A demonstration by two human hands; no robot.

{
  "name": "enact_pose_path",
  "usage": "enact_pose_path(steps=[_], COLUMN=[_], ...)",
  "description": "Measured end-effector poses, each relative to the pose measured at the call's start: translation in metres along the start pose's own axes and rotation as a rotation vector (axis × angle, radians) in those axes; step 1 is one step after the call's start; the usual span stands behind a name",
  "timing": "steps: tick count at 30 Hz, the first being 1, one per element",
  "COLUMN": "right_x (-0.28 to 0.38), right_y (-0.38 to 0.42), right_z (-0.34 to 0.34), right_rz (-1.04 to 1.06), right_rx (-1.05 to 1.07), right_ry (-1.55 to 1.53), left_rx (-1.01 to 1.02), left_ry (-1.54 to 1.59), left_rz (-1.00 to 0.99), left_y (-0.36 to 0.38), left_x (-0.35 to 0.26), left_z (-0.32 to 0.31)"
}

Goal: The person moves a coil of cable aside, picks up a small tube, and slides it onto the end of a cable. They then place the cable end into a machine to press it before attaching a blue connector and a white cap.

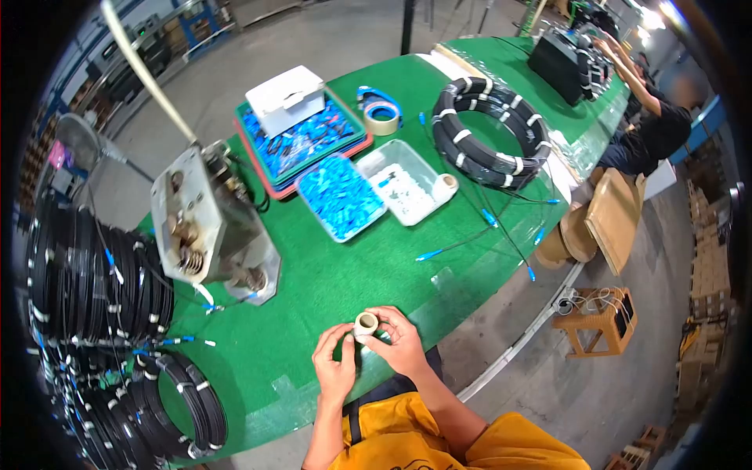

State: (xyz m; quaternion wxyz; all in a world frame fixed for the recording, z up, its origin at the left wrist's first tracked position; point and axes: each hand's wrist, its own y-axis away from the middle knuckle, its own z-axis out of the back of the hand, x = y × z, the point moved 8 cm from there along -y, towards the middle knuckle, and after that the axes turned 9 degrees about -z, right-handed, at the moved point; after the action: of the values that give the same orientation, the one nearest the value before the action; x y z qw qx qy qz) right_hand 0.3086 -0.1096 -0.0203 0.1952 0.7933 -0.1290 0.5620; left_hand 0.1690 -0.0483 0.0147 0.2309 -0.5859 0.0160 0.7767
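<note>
A small pale roll (pixel 365 323), which looks like tape on a cardboard core, is held up between my two hands in front of my body, over the near edge of the green-covered table (pixel 313 286). My right hand (pixel 401 345) grips it from the right, thumb below and fingers round its far side. From the left, my left hand (pixel 335 362) pinches at its side with thumb and fingertips. Whether a loose end of the roll lies in the left fingers is too small to tell.
Beyond the hands stand a tub of blue connector parts (pixel 341 196), a clear tub of white pieces (pixel 407 184) and a black cable coil (pixel 489 129). A metal hand press (pixel 215 227) and stacked coils (pixel 98 274) are at left. Another person (pixel 662 129) works at far right.
</note>
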Motion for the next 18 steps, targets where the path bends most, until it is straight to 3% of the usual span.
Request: enact_pose_path(steps=[5,9,13,18], right_x=[0.032,0.053,0.072,0.1], right_y=[-0.017,-0.035,-0.067,-0.108], right_z=[0.044,0.089,0.134,0.172], right_rz=[0.135,0.193,0.224,0.288], right_rx=[-0.215,-0.427,-0.566,-0.671], right_ry=[0.209,0.123,0.061,0.262], left_rx=[0.285,0.503,0.556,0.578], left_ry=[0.068,0.016,-0.038,-0.097], left_rz=[-0.007,-0.188,-0.286,-0.311], left_y=[-0.017,-0.046,-0.082,-0.12], left_x=[-0.012,-0.035,-0.047,-0.041], left_z=[-0.055,-0.116,-0.176,-0.234])
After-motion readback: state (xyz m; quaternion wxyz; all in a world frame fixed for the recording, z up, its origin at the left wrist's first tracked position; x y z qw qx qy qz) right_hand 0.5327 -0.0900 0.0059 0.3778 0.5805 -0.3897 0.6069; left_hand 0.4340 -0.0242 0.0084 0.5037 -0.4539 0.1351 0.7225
